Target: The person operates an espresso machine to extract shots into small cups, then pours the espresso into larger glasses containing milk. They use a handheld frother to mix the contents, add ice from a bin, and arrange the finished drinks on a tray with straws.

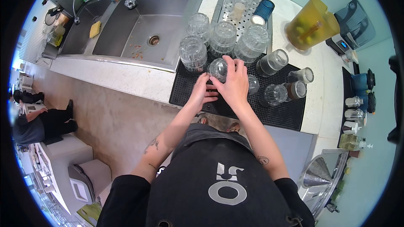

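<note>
My right hand [233,83] curves over a clear glass [217,68] on the black rubber bar mat [189,93], fingertips at its far side. Beside the same glass is my left hand [201,92], its thumb and fingertips near the glass's lower edge; whether it presses on the glass is unclear. Stacked clear glasses [193,53] stand just beyond, with further stacks [223,37] behind. Another clear glass [252,85] is partly hidden by my right hand. More glasses [275,94] stand at the mat's right part, one ribbed glass [272,63] among them.
A steel sink [180,31] with food bits lies left of the mat. Behind are a perforated drain tray [243,26], a blue tumbler [264,8] and a yellow pitcher [311,25]. Blenders' jars [363,80] line the right wall. A person [41,123] is across the floor at far left.
</note>
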`<action>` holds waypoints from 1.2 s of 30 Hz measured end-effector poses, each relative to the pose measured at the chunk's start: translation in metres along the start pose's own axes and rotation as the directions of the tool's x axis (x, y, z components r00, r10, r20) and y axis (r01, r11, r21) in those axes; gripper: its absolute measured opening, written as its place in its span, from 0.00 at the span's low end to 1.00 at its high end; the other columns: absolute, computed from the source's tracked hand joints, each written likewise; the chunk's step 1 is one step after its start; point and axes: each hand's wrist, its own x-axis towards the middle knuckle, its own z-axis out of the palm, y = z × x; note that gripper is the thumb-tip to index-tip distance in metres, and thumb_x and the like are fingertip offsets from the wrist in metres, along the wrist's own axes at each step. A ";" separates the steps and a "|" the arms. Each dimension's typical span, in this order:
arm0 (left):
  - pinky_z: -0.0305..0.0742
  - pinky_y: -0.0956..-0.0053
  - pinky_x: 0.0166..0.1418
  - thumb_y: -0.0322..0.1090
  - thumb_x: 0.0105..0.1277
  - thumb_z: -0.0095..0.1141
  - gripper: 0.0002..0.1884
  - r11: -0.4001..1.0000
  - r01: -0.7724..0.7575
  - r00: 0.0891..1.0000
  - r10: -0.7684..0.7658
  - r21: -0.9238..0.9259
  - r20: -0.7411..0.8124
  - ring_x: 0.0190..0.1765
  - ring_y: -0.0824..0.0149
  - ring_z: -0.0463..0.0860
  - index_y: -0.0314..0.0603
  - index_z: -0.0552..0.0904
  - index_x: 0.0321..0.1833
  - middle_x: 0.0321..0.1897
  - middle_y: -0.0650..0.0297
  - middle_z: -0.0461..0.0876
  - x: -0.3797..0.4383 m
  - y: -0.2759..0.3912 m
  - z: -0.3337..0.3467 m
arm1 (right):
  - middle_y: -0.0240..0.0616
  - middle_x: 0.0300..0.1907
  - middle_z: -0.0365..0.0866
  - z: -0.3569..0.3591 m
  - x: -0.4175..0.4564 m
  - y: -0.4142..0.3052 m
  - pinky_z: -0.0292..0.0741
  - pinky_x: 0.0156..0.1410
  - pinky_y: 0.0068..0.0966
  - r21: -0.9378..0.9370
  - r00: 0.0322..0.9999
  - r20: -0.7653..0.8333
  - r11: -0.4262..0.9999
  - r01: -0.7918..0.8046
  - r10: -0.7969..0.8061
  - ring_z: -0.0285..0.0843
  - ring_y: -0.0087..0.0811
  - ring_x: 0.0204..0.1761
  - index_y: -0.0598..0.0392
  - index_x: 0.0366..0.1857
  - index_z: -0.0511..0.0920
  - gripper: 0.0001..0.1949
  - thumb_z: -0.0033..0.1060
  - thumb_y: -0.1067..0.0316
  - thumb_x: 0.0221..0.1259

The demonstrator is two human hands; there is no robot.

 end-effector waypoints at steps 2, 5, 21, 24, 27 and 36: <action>0.79 0.65 0.53 0.39 0.61 0.61 0.32 0.918 -0.166 0.968 0.222 0.360 -0.118 0.46 0.61 0.79 0.39 0.68 0.69 0.53 0.53 0.72 0.005 -0.003 -0.005 | 0.44 0.50 0.69 0.000 0.002 0.004 0.74 0.53 0.39 0.029 1.000 -0.008 1.000 0.011 -0.010 0.71 0.46 0.52 0.48 0.61 0.70 0.36 0.77 0.61 0.42; 0.77 0.68 0.53 0.33 0.54 0.68 0.36 0.520 -0.518 0.731 0.682 0.679 0.035 0.49 0.62 0.78 0.35 0.68 0.67 0.52 0.53 0.72 0.004 -0.020 -0.007 | 0.42 0.50 0.69 0.002 0.010 0.002 0.74 0.53 0.39 0.065 1.000 0.015 0.998 -0.007 0.006 0.71 0.45 0.53 0.47 0.61 0.70 0.35 0.76 0.62 0.43; 0.64 0.55 0.62 0.46 0.41 0.79 0.48 0.525 -0.344 0.472 0.814 0.779 -0.339 0.57 0.48 0.68 0.37 0.68 0.65 0.55 0.51 0.66 0.031 -0.033 0.075 | 0.43 0.54 0.74 -0.079 0.127 -0.020 0.75 0.57 0.41 -0.047 0.984 0.031 0.983 0.175 -0.174 0.78 0.46 0.53 0.46 0.57 0.72 0.33 0.75 0.58 0.41; 0.66 0.56 0.60 0.46 0.40 0.79 0.43 0.543 -0.374 0.496 0.802 0.752 -0.333 0.57 0.49 0.69 0.40 0.72 0.61 0.53 0.54 0.66 0.025 -0.030 0.072 | 0.43 0.52 0.76 -0.066 0.136 -0.016 0.75 0.56 0.40 -0.152 0.981 0.109 0.972 0.178 -0.163 0.79 0.46 0.52 0.46 0.58 0.73 0.33 0.75 0.55 0.42; 0.69 0.57 0.59 0.46 0.41 0.79 0.43 0.497 -0.538 0.501 0.838 0.681 -0.216 0.55 0.50 0.72 0.38 0.73 0.61 0.53 0.53 0.67 0.000 -0.036 0.051 | 0.43 0.50 0.78 -0.054 0.140 -0.007 0.75 0.56 0.40 -0.239 0.977 0.121 0.951 0.198 -0.174 0.79 0.46 0.51 0.46 0.58 0.73 0.33 0.74 0.51 0.43; 0.77 0.67 0.54 0.43 0.43 0.79 0.43 0.483 -0.811 0.527 0.848 0.331 0.052 0.51 0.61 0.80 0.35 0.71 0.63 0.55 0.55 0.76 -0.073 0.136 0.008 | 0.43 0.53 0.79 -0.076 0.121 -0.009 0.70 0.61 0.38 -0.067 0.982 -0.089 0.985 0.159 -0.165 0.75 0.43 0.56 0.50 0.56 0.76 0.28 0.69 0.48 0.53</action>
